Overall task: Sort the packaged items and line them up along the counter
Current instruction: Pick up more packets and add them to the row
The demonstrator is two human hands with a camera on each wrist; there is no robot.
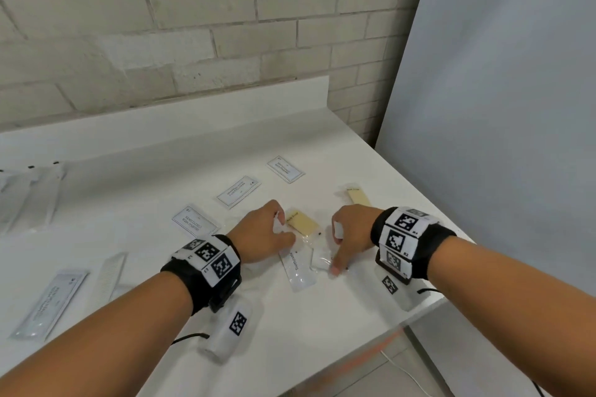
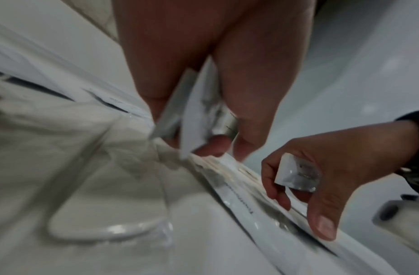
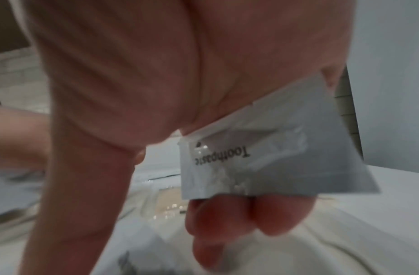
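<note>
Toothpaste sachets are what both hands are gathering at the near right part of the white counter point(image 1: 193, 151). The right hand point(image 1: 350, 234) pinches one toothpaste sachet point(image 3: 269, 158) between curled fingers and palm, its printed word readable in the right wrist view, while its index finger reaches down to press on a clear wrapper point(image 1: 322, 263) lying on the counter. The left hand point(image 1: 263, 235) grips a small white packet or two point(image 2: 196, 115) between thumb and fingers, just beside a tan bar in clear wrap point(image 1: 301, 222). Another toothpaste packet point(image 1: 296, 271) lies flat between the two hands.

By the look of it the step in hand is collecting like items from the small jumble before placing them. Three labelled white sachets point(image 1: 238, 195) already sit in a diagonal line further back, and a second tan bar point(image 1: 358, 196) lies apart to the right. The next move probably calls for lifting the flat packet without dropping what is already held, so a fingertip slide to an edge seems wise. Both wrists hover low, palms down, forearms converging
</note>
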